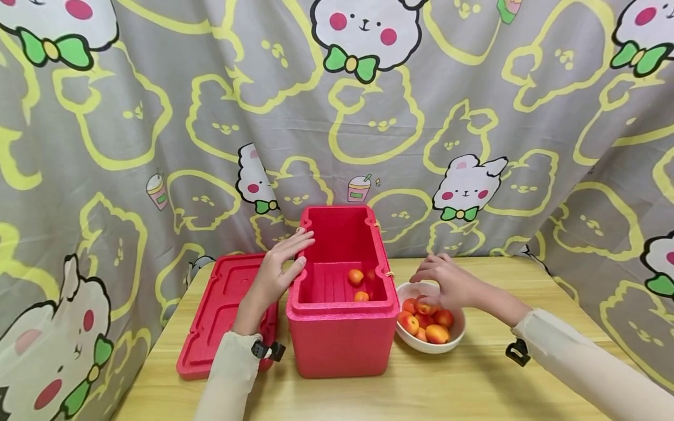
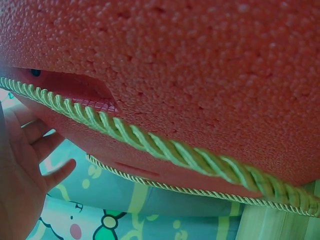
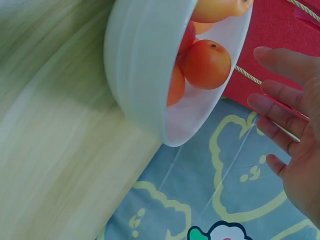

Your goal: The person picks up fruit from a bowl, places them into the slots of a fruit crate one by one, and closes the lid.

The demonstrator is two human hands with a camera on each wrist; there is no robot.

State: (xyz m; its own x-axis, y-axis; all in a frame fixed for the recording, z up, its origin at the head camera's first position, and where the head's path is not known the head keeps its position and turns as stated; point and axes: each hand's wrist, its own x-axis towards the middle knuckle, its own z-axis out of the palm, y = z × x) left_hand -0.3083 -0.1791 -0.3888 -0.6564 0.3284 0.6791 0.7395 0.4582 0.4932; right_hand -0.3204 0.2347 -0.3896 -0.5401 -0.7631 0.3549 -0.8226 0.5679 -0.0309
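Observation:
A red foam box [image 1: 341, 327] stands open on the wooden table [image 1: 474, 386], with a few apricots [image 1: 356, 276] on its floor. My left hand [image 1: 279, 270] rests with straight fingers on the box's left rim; in the left wrist view the left hand [image 2: 22, 165] lies beside the box wall [image 2: 200, 75] and its green cord [image 2: 150, 142]. A white bowl [image 1: 458, 336] of apricots [image 1: 437, 333] sits right of the box. My right hand [image 1: 447, 279] hovers over the bowl, fingers spread and relaxed, holding nothing. The right wrist view shows the bowl [image 3: 145, 75], apricots [image 3: 206, 64] and my right hand [image 3: 295, 145].
The box's red lid [image 1: 213, 313] lies flat on the table to the left of the box, under my left forearm. A cartoon-print curtain [image 1: 337, 117] hangs close behind the table. Bare tabletop shows in front and to the right of the bowl.

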